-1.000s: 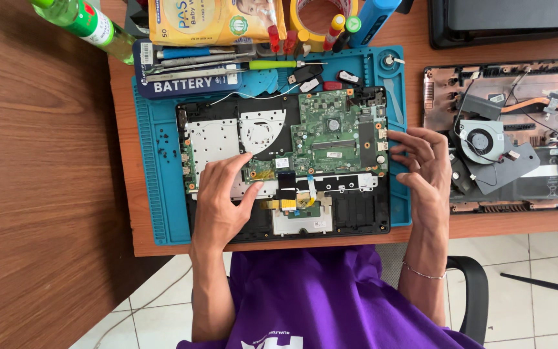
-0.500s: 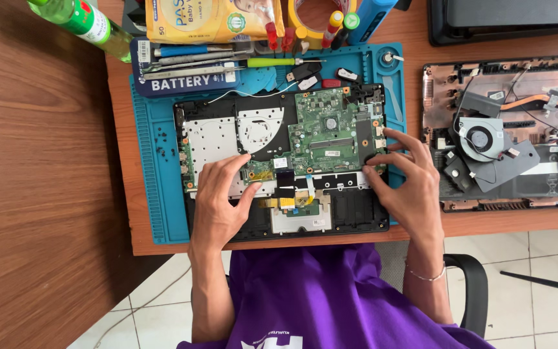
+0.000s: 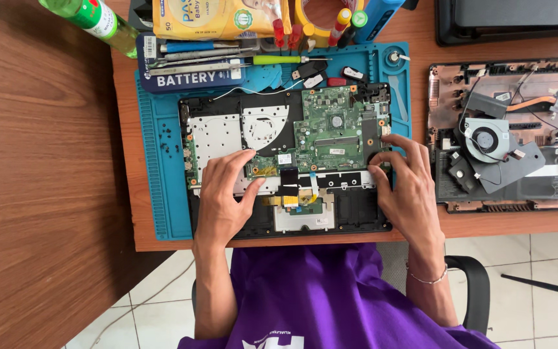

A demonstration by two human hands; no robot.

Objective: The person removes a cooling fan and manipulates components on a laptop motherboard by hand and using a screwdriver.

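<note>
Head view, frame centre: left hand (image 3: 222, 197) and right hand (image 3: 407, 187) press spread, ungrasping fingers on opened laptop (image 3: 285, 161), steadying green motherboard (image 3: 334, 129).

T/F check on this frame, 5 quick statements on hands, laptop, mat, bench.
1. Both hands rest on the opened laptop. True: left hand and right hand lie flat on it.
2. The laptop sits on a blue mat. True.
3. The right hand holds a screwdriver. False: it is empty, its fingers by the right edge of the green board.
4. The fan is in the laptop under the hands. False: it is in a second chassis to the right.
5. A green bottle lies at the upper left. True.
</note>
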